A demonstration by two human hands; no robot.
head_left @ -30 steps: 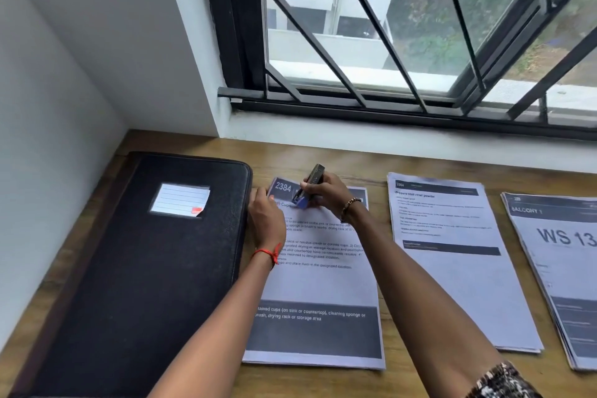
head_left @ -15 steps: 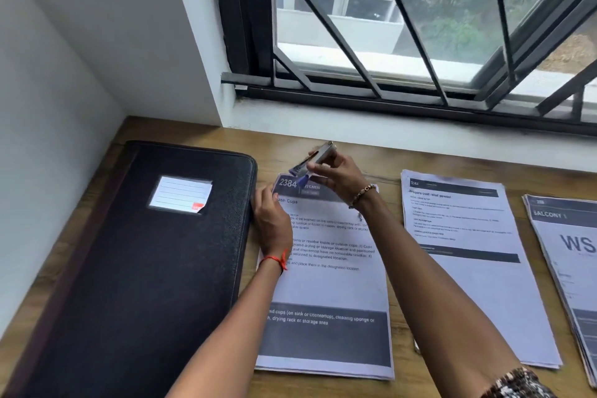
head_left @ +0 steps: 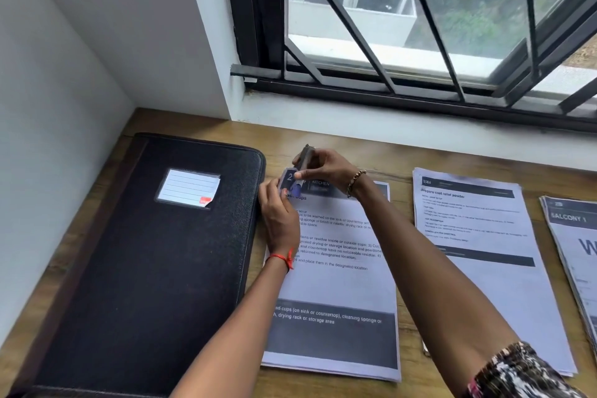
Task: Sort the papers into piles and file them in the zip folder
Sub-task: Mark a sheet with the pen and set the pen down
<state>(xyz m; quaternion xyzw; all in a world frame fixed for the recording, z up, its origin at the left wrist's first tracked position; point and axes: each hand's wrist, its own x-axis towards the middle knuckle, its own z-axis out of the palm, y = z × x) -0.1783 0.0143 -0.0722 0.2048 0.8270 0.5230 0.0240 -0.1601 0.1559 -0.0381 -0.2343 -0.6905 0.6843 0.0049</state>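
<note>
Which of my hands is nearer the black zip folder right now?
Left. The left hand holds a corner of the paper pile beside the zip folder; the right hand, gripping a small dark tool, is farther right over that pile.

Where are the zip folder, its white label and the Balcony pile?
zip folder [head_left: 145,284], head view, middle of cover.
white label [head_left: 189,187], head view, centre of card.
Balcony pile [head_left: 568,218], head view, top sheet's heading.

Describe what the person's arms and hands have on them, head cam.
Left hand: no glove, a red thread band tied at the wrist with a short loose end. Right hand: no glove, a beaded bracelet of brown and pale beads at the wrist. Both forearms are uncovered. A patterned sleeve, black and white with some pink, shows on the right upper arm. No watch is visible.
</note>
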